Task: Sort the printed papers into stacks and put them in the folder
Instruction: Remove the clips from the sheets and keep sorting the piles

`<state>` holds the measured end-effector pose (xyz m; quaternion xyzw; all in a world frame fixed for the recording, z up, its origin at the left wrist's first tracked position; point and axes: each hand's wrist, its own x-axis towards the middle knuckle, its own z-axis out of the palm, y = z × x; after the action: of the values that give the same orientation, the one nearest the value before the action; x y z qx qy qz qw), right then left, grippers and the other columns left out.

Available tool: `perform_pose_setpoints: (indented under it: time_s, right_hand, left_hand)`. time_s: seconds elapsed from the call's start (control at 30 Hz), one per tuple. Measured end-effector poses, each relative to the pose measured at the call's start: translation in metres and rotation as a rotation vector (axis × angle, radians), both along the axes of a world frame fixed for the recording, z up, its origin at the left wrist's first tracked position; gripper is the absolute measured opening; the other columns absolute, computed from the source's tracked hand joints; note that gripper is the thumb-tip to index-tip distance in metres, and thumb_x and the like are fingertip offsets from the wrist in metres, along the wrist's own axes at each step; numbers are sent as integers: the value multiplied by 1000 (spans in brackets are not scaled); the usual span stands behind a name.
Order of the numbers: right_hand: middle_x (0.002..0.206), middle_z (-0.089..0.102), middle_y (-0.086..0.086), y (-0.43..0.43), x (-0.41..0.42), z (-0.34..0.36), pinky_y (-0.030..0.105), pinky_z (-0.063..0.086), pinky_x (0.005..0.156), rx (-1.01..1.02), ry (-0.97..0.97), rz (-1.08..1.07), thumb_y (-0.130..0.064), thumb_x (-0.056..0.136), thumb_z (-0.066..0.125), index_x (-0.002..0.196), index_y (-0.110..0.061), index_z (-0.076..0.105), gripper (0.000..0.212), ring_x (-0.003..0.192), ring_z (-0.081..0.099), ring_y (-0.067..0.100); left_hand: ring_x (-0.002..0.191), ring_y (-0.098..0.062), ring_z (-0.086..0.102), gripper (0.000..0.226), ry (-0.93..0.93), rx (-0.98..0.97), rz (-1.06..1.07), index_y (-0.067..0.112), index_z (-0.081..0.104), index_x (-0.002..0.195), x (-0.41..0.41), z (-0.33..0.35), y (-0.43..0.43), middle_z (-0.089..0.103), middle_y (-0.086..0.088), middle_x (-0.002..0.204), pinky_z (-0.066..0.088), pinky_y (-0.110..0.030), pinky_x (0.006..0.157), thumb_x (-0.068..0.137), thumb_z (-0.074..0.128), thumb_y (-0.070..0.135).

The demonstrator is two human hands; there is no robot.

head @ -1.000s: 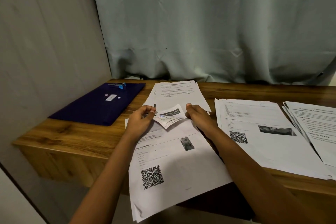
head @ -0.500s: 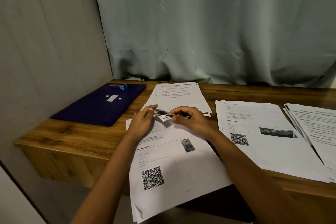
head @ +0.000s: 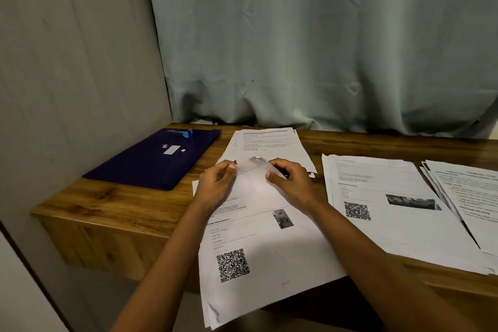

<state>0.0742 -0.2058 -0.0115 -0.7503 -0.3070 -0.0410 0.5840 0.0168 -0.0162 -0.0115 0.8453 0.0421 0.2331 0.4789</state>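
**Hold the small paper by both ends and choose its stack**

Your left hand (head: 215, 184) and right hand (head: 295, 183) are close together but not touching. Each one pinches an end of the small paper (head: 253, 171) between thumb and fingers. The paper is held just above the top edge of the near stack (head: 269, 256), in front of you on the table (head: 121, 207).

Keep the pinch light so the paper does not crease, and pull it flat enough to read the print. It is blurred here, so I cannot tell what is printed on it. Match it to a stack before you let go: the far stack (head: 269, 143), the middle stack (head: 382, 213) or the right stack (head: 474, 197). I judge the sorting is not finished. The folder (head: 151, 162) lies closed on the left, well apart from your hands, and no sheets are visible in it.

The near stack hangs over the table edge, so do not lean your arms on it, or the sheets may slide off.

On the top sheet of the near stack I can read the heading "Scene Information 1", with a QR code (head: 233, 264) below it. The middle stack has a similar heading and code, but the words are too soft to read. The folder has a small white label (head: 171, 149), and this is also too small to read.
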Motion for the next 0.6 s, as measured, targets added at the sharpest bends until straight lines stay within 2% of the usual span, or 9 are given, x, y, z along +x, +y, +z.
perform_pose_setpoints:
  time_s: [0.13,0.23,0.3,0.37,0.53,0.6]
  right_hand:
    - [91,65,-15,6,2,7,10,48,70,-28,-28,-90,-12,89,63,99,-23,66,15,85,61,7]
    - [102,66,-10,15,4,17,6,46,75,-7,-72,-79,-14,89,65,106,-16,68,18,93,61,4]
    - [102,68,-12,22,4,23,11,46,84,51,-79,-58,-14,89,64,100,-17,71,13,97,61,1]
    - [98,69,-11,28,4,25,11,45,86,106,-61,-60,-12,88,64,95,-18,72,12,95,61,-1]
    - [97,71,-2,33,4,22,25,48,93,237,85,-137,-10,86,66,91,-16,73,10,96,65,11]
    - [96,71,-1,33,3,24,25,48,93,263,111,-165,-8,86,66,94,-10,73,11,93,64,9]
  left_hand:
    - [105,-15,56,25,-27,-40,47,14,68,115,0,1,0,64,2,113,48,-27,90,95,58,26]
    - [100,-15,56,22,-60,-6,59,14,70,112,2,1,0,62,3,110,50,-19,77,93,60,21]
    - [96,-13,56,21,-58,9,79,13,71,110,4,0,0,61,3,108,47,-12,66,93,60,18]
    - [89,-13,58,18,-52,8,98,12,71,106,7,-1,0,61,3,105,49,-11,60,93,60,17]
    - [96,-14,57,21,-37,34,134,10,69,110,7,-2,-1,62,0,109,47,-12,71,95,58,18]
    - [94,-11,55,20,-40,49,188,12,68,109,7,-2,0,63,-1,110,47,-23,89,96,56,21]
